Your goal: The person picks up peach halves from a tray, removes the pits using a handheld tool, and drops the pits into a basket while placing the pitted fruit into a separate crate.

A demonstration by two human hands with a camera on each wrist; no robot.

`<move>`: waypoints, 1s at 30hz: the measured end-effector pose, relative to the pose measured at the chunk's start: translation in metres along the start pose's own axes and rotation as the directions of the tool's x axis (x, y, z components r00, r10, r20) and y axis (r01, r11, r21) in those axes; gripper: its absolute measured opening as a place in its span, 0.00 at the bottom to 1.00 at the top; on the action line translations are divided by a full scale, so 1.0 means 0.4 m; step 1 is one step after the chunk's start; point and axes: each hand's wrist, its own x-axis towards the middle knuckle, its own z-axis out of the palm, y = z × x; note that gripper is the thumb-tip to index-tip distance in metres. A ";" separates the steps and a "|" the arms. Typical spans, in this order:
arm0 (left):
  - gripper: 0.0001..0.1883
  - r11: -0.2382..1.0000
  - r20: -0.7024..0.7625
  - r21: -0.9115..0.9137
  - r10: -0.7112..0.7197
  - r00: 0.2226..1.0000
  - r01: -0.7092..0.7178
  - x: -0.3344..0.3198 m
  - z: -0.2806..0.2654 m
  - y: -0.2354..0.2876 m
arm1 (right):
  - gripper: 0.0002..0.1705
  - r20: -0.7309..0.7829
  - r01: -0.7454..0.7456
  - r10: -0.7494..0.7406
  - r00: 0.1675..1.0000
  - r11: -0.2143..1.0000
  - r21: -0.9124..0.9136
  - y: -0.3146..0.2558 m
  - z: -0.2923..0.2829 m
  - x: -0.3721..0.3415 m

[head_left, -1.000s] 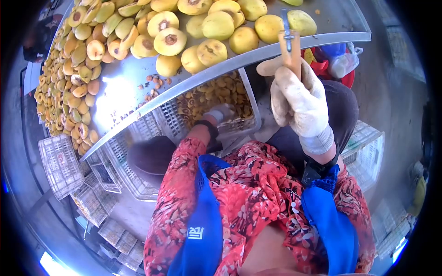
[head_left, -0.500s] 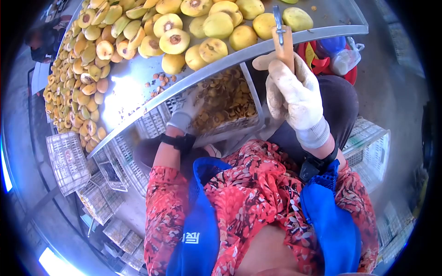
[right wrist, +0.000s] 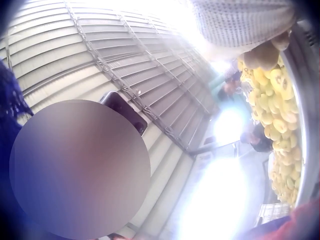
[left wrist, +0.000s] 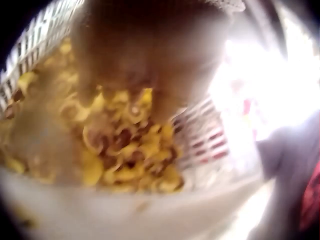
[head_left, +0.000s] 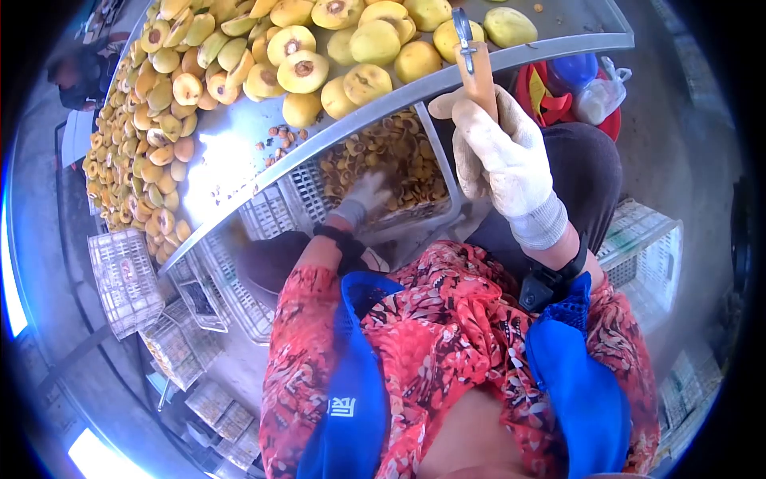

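Note:
In the head view the gloved left hand (head_left: pixel 365 197), blurred, is over a crate (head_left: pixel 448 172) of cut yellow fruit pieces (head_left: pixel 407 156) below the table edge. The left wrist view shows the same hand (left wrist: pixel 150 55) as a dark blur above the pieces (left wrist: pixel 135 155); whether it holds any cannot be told. The gloved right hand (head_left: pixel 511 156) grips the wooden handle (head_left: pixel 477 78) of a tool with a metal tip (head_left: pixel 462 30), upright beside the table's edge. In the right wrist view only part of the right hand (right wrist: pixel 245 25) shows.
A metal table (head_left: pixel 586 24) bears a large heap of halved and whole yellow fruit (head_left: pixel 159 96), with a few pits (head_left: pixel 279 140). White crates (head_left: pixel 126 279) stand at the left, another crate (head_left: pixel 638 247) at the right. A red basin (head_left: pixel 610 124) holds bags. Another person (head_left: pixel 76 76) is at far left.
The left hand moved left to the crate's side, then back toward its middle, and stays low. The right hand shifted slightly left with the tool still gripped.

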 end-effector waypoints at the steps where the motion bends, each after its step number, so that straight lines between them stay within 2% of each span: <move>1: 0.26 0.998 -0.306 0.008 0.059 0.950 -0.059 -0.003 0.008 -0.001 | 0.16 0.002 0.000 0.000 1.000 1.000 -0.006 -0.003 -0.001 -0.001; 2: 0.26 0.998 -0.301 0.003 0.053 0.952 -0.055 -0.028 -0.020 0.006 | 0.16 0.008 -0.005 0.005 1.000 1.000 -0.015 0.001 0.006 -0.001; 4: 0.23 0.963 -0.152 -0.243 0.076 0.985 -0.112 -0.094 -0.161 0.059 | 0.16 -0.002 0.011 -0.011 1.000 1.000 -0.001 0.005 0.005 0.000; 6: 0.20 0.956 0.068 -0.260 0.161 0.985 -0.138 -0.158 -0.252 0.063 | 0.16 -0.017 0.029 -0.028 0.999 0.999 0.017 0.010 0.001 0.002; 8: 0.21 0.764 0.136 -0.645 0.103 0.985 0.010 -0.258 -0.380 0.127 | 0.16 -0.024 0.126 -0.125 0.992 0.989 0.075 0.016 -0.003 0.005; 10: 0.20 0.697 -0.085 -0.707 0.079 0.993 -0.116 -0.325 -0.474 0.156 | 0.15 -0.040 0.103 -0.100 0.994 0.993 0.062 0.011 0.000 -0.001; 11: 0.18 0.660 -0.289 -0.713 0.030 0.957 -0.236 -0.330 -0.495 0.130 | 0.16 -0.047 0.114 -0.111 0.993 0.991 0.065 0.019 -0.002 0.000; 12: 0.17 0.633 -0.483 -0.686 -0.027 0.875 -0.359 -0.328 -0.521 0.108 | 0.16 -0.049 0.131 -0.127 0.991 0.989 0.073 0.024 -0.001 0.005; 13: 0.16 0.680 -0.582 -0.660 -0.192 0.790 -0.321 -0.313 -0.548 0.120 | 0.17 -0.070 0.113 -0.110 0.991 0.993 0.040 0.024 0.005 0.006; 14: 0.15 0.720 -0.672 -0.635 -0.337 0.659 -0.280 -0.292 -0.582 0.131 | 0.19 -0.087 0.100 -0.099 0.991 0.995 0.009 0.025 0.011 0.007; 15: 0.15 0.730 -0.641 -0.657 -0.408 0.650 -0.189 -0.261 -0.605 0.102 | 0.19 -0.090 0.096 -0.095 0.991 0.995 0.006 0.030 0.013 0.011; 16: 0.19 0.642 -0.651 -0.668 -0.257 0.714 -0.376 -0.226 -0.596 -0.009 | 0.19 -0.078 0.115 -0.114 0.991 0.993 0.015 0.030 0.010 0.013; 17: 0.22 0.872 -0.659 -0.468 -0.237 0.714 -0.143 -0.189 -0.599 -0.009 | 0.18 -0.054 0.079 -0.077 0.996 0.996 0.039 0.030 0.005 0.015; 18: 0.24 0.974 -0.664 -0.196 -0.216 0.716 0.112 -0.159 -0.607 0.017 | 0.17 -0.031 0.047 -0.045 0.999 0.997 0.065 0.024 0.007 0.016; 20: 0.29 0.975 -0.696 -0.088 -0.208 0.687 0.206 -0.131 -0.617 0.078 | 0.15 -0.030 0.052 -0.050 0.998 0.996 0.078 0.023 0.009 0.017; 21: 0.33 0.979 -0.725 -0.122 -0.200 0.659 0.163 -0.101 -0.610 0.055 | 0.15 -0.022 0.039 -0.037 0.999 0.997 0.071 0.025 0.009 0.018; 22: 0.33 0.981 -0.727 -0.115 -0.192 0.659 0.158 -0.099 -0.615 0.075 | 0.14 -0.017 0.028 -0.027 0.999 0.998 0.063 0.024 0.010 0.020; 24: 0.34 0.963 -0.778 0.172 0.005 0.629 0.205 -0.105 -0.624 0.138 | 0.14 -0.023 0.007 -0.005 1.000 0.996 0.093 0.034 0.026 0.026; 25: 0.32 0.906 -0.682 0.203 -0.141 0.717 0.371 -0.100 -0.643 0.176 | 0.13 -0.010 -0.009 0.010 1.000 0.996 0.084 0.040 0.029 0.030; 26: 0.32 0.906 -0.684 0.204 -0.140 0.716 0.371 -0.091 -0.642 0.177 | 0.13 0.003 -0.026 0.026 1.000 0.997 0.075 0.047 0.032 0.034; 28: 0.28 0.842 -0.664 0.344 -0.094 0.741 0.415 -0.076 -0.642 0.181 | 0.13 0.015 -0.051 0.050 0.999 0.997 0.053 0.055 0.038 0.041; 30: 0.26 0.830 -0.699 0.384 -0.025 0.714 0.405 -0.078 -0.616 0.200 | 0.13 0.061 -0.097 0.101 0.993 0.994 -0.057 0.059 0.046 0.044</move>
